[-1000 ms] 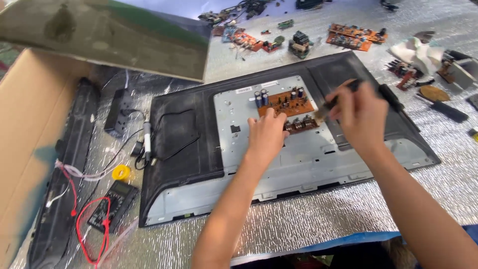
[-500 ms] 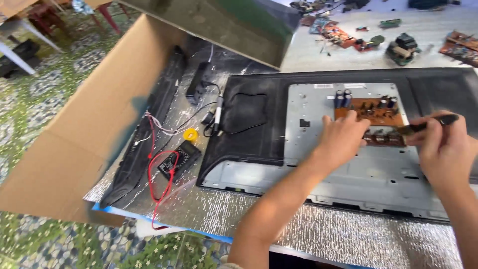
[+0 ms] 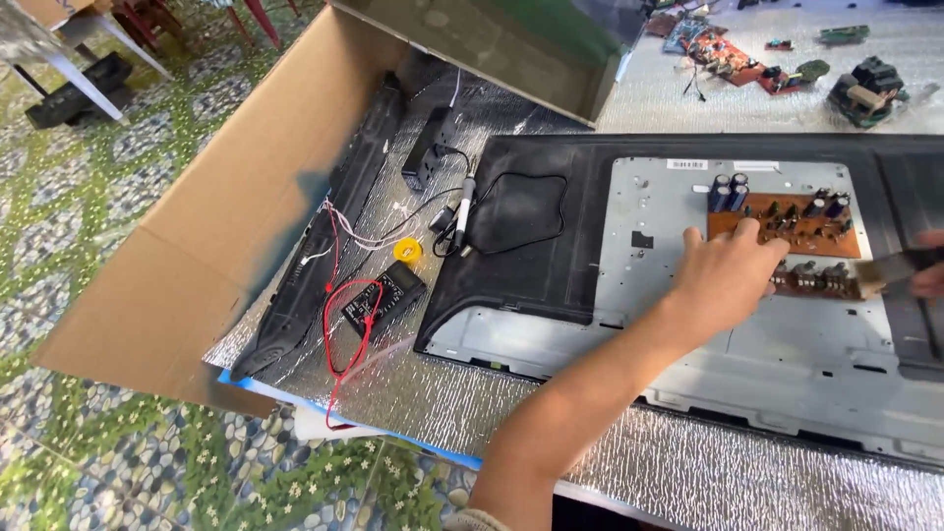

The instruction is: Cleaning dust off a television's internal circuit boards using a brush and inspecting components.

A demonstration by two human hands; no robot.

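The brown circuit board (image 3: pixel 787 224) lies at the right of the frame, a little above the middle, fixed flat on the grey metal back plate (image 3: pixel 688 324) of a dismantled flat screen. Dark cylindrical capacitors (image 3: pixel 728 193) stand at its upper left corner, and a second, narrower strip of components (image 3: pixel 816 280) runs just below it.

The left hand (image 3: pixel 723 280) comes in from the bottom centre of the frame, forearm stretched diagonally up to the right. It rests palm down on the plate at the board's lower left, with its fingertips (image 3: pixel 752 228) touching the board's left edge. The grip is loose and spread, fingers extended, clasping nothing.

The right hand (image 3: pixel 929 278) is mostly cut off by the right edge of the frame, level with the lower strip and just right of the board. It closes on a brush (image 3: pixel 890 270), whose pale bristle end points left and sits at the right end of the lower strip.

The plate sits in the black screen frame (image 3: pixel 531 226), which lies face down on a worktop (image 3: pixel 669 98) covered in silver foil sheet. Left of the frame lie a thin black cable with a pen-like tool (image 3: pixel 462 211), a small yellow roll (image 3: pixel 407 251), a black box with red wires (image 3: pixel 379 295), and long black bars (image 3: pixel 315 265). A large cardboard box (image 3: pixel 216 216) stands open along the left. More circuit boards and loose parts (image 3: pixel 787 69) are scattered in the upper right. Green patterned floor (image 3: pixel 88 197) shows at the left.
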